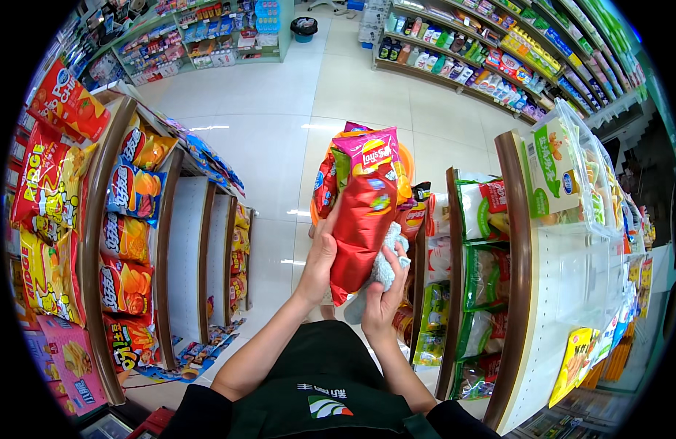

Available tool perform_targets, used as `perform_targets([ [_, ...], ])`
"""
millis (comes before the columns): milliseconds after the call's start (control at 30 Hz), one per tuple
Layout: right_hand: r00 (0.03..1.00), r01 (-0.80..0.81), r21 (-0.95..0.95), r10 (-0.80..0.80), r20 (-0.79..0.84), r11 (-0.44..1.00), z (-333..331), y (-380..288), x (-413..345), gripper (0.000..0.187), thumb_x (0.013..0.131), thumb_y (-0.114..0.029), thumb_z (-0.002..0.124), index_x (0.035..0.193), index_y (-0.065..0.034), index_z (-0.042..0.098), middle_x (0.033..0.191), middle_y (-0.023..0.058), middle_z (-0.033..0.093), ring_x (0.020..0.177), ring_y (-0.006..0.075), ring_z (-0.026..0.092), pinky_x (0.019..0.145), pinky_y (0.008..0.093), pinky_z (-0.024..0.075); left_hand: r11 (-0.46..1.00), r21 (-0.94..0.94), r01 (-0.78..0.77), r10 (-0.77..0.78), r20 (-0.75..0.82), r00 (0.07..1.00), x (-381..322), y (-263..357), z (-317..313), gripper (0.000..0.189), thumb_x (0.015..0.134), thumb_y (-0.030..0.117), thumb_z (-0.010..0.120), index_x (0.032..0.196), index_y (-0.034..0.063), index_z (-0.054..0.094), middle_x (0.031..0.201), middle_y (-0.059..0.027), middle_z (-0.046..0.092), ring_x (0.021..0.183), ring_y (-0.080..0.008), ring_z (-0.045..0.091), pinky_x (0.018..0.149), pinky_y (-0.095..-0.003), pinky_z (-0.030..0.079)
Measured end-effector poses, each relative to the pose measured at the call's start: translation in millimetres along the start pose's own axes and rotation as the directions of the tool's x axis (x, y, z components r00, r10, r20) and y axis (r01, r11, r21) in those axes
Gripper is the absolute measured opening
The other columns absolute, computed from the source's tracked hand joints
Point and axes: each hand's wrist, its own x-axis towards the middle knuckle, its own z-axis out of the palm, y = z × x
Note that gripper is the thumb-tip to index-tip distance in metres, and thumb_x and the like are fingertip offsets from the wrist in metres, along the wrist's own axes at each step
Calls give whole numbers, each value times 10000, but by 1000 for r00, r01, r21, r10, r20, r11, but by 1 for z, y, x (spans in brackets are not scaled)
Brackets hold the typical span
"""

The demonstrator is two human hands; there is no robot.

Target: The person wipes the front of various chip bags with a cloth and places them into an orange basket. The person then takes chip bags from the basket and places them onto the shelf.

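Note:
My left hand (319,262) grips the side of a shiny red snack bag (361,236), held upright in front of me. In my right hand (384,299) is a pale blue-grey cloth (388,260), close against the bag's right edge. Whether the cloth touches the bag is hard to tell. Beyond the red bag, an orange basket (407,160) holds several snack bags, among them a magenta Lay's bag (371,151) on top. The red bag and my hands hide much of the basket.
To my left, tiered shelves (99,247) carry yellow, red and blue snack bags; one tier board (185,258) shows bare. On the right stand shelves (513,263) with green-edged packs (483,277) and a clear plastic bin (587,164). Bottles line a far shelf (426,57). A black-lined bin (304,28) stands on the tiled floor.

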Motion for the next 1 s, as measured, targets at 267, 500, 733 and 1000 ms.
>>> perform_targets([
  [267,918,-367,512,392,63,776,-7,4,11,898,844,-149,804,1535,-5,249,1484,157,404,1364,250,441,1147,395,352,959,208,-195,150,213,965,11,16,27,629,1103,488,250,1623,135,266,1684,-135,22,1559,-311,74,1245,-465,93],
  [500,833,-430,744,543,109,511,-27,23,28,757,849,-38,739,1497,-21,348,1437,126,492,1310,225,518,1122,382,408,789,558,-257,110,284,953,29,12,14,948,908,542,664,1635,132,216,1683,-159,185,1538,-338,172,1238,-464,118],
  [733,773,-497,792,597,217,356,-32,28,45,688,866,-11,703,1477,-25,386,1402,132,552,1261,231,579,1077,389,470,909,370,-193,140,165,976,64,13,14,1095,694,439,898,1595,163,341,1412,-160,453,1293,-316,460,1137,-446,332],
  [1000,885,-316,353,408,-224,880,-33,42,85,414,943,-31,697,1328,-29,547,1267,122,591,1156,220,584,1017,365,454,795,549,-258,325,-25,945,110,19,51,871,735,272,853,1517,224,472,1205,-195,493,1078,-351,611,896,-422,534],
])
